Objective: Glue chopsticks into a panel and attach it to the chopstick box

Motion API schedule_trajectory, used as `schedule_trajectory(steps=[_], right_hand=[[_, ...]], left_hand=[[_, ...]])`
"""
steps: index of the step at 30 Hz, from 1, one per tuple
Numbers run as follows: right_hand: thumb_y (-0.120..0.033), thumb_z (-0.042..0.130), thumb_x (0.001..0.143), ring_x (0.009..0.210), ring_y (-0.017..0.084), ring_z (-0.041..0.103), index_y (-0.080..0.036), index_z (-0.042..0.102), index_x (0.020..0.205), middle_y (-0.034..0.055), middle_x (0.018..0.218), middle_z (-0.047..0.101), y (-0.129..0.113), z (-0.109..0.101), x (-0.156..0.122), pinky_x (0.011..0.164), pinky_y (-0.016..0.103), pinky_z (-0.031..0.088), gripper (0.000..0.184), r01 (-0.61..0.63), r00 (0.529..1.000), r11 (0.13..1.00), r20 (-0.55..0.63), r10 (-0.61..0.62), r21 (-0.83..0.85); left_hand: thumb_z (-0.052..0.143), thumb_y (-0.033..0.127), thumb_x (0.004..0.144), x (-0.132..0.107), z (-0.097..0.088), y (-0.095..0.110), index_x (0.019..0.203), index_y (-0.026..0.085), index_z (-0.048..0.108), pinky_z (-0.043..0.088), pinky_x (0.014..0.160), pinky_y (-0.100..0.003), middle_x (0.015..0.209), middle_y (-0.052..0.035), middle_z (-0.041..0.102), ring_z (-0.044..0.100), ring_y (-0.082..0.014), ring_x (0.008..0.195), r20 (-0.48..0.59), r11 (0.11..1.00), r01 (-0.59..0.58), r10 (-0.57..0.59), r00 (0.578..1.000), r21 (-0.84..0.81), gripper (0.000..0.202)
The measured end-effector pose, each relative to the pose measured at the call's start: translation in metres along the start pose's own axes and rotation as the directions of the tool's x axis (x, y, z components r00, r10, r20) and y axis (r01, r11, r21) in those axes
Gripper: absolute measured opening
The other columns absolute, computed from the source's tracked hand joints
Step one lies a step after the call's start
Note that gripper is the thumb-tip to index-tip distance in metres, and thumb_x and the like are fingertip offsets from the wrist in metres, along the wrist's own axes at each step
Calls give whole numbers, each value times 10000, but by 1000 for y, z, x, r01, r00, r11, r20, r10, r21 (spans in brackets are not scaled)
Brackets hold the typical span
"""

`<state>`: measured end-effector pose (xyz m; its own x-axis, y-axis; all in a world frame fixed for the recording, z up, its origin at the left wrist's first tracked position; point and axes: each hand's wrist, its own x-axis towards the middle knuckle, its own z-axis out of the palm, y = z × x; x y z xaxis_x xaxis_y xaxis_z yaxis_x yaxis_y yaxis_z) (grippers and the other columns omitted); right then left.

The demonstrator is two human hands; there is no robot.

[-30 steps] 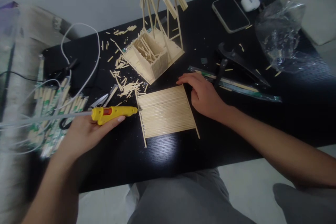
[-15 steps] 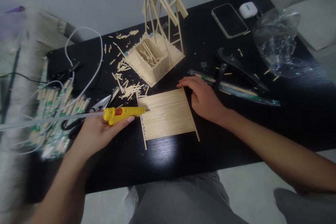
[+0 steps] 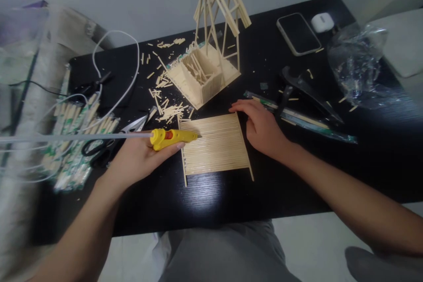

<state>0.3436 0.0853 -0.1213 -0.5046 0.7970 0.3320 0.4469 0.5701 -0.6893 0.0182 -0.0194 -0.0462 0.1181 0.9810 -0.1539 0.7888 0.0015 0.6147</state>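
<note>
My left hand (image 3: 137, 158) is wrapped round a yellow glue gun (image 3: 172, 138), whose nozzle points right and sits over the left part of a flat panel of wooden sticks (image 3: 218, 147) on the black table (image 3: 284, 180). A glue stick (image 3: 72, 137) pokes out of the gun's back to the left. My right hand (image 3: 261, 125) rests curled at the panel's upper right edge, fingertips touching the panel's top corner. Behind the panel stands a stick-built box with a tall frame (image 3: 211, 61).
Stick offcuts (image 3: 165, 105) litter the table left of the model. Scissors (image 3: 112, 141), wrapped chopsticks (image 3: 76, 141) and white cables (image 3: 112, 66) lie at the left. A phone (image 3: 298, 33), earbud case (image 3: 323, 22), plastic bag (image 3: 360, 64), dark cutters (image 3: 307, 92) and a long chopstick packet (image 3: 304, 116) are at the right.
My left hand has carried the glue gun rightward, from beside the panel's left edge to over the panel. My right hand has stayed at the panel's right edge.
</note>
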Motion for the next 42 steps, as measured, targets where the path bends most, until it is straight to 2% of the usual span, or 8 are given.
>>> schedule_trajectory(steps=[7,12,15,21,26,32,37,42], right_hand=[[56,428,849,1356,300,656,-214,705,1212,139,1332,731,1,3,0,1207,589,494,531,-2,1000,1000,-3,2,25],[33,440,873,1323,305,662,-200,699,1213,159,1316,724,0,5,1,1189,592,507,487,10,1000,999,-18,-9,52],[29,448,885,1314,311,666,-207,704,1202,156,1310,728,-2,5,1,1181,605,510,471,1,1000,998,-25,0,69],[26,453,896,1316,310,667,-202,710,1195,159,1309,728,-3,4,1,1184,604,510,456,4,1000,997,-17,-3,73],[25,456,896,1332,318,658,-212,721,1198,152,1331,723,-3,3,1,1186,623,504,467,-14,1000,997,-10,15,71],[13,467,901,1319,328,663,-210,726,1179,161,1318,731,-3,4,1,1172,638,513,440,-12,1000,996,-16,13,83],[19,471,892,1321,323,661,-222,727,1177,154,1318,731,-2,5,2,1180,640,503,452,-7,1000,996,-21,9,87],[10,455,908,1309,327,665,-182,724,1176,181,1306,729,-2,5,2,1162,624,520,425,2,1000,997,-19,-1,77]], left_hand=[[669,649,972,4,4,12,1092,257,864,693,893,-470,1098,-56,867,825,-325,968,39,999,29,-30,999,20,453],[722,614,962,3,5,11,1154,267,851,703,903,-428,1212,-56,851,822,-327,1054,60,997,70,-67,996,-44,416],[730,631,950,4,3,14,1192,288,848,713,892,-425,1217,-48,852,833,-318,1027,68,994,78,-73,995,-77,436],[701,670,949,8,3,20,1155,276,867,713,911,-450,1132,-44,869,842,-318,944,45,999,50,-50,998,-20,475],[711,687,940,8,8,17,1192,294,854,691,982,-441,1164,-34,864,838,-321,1002,24,999,28,-28,999,-24,489],[670,632,990,13,6,25,1163,244,839,697,868,-421,1149,-55,866,834,-312,970,66,1000,9,-9,998,-6,457],[657,663,980,19,2,33,1042,246,841,654,715,-357,976,-39,871,813,-263,781,92,998,-25,20,996,54,461],[660,650,989,19,5,31,1123,237,834,668,813,-365,1103,-46,870,832,-279,912,99,999,-14,10,995,36,468]])
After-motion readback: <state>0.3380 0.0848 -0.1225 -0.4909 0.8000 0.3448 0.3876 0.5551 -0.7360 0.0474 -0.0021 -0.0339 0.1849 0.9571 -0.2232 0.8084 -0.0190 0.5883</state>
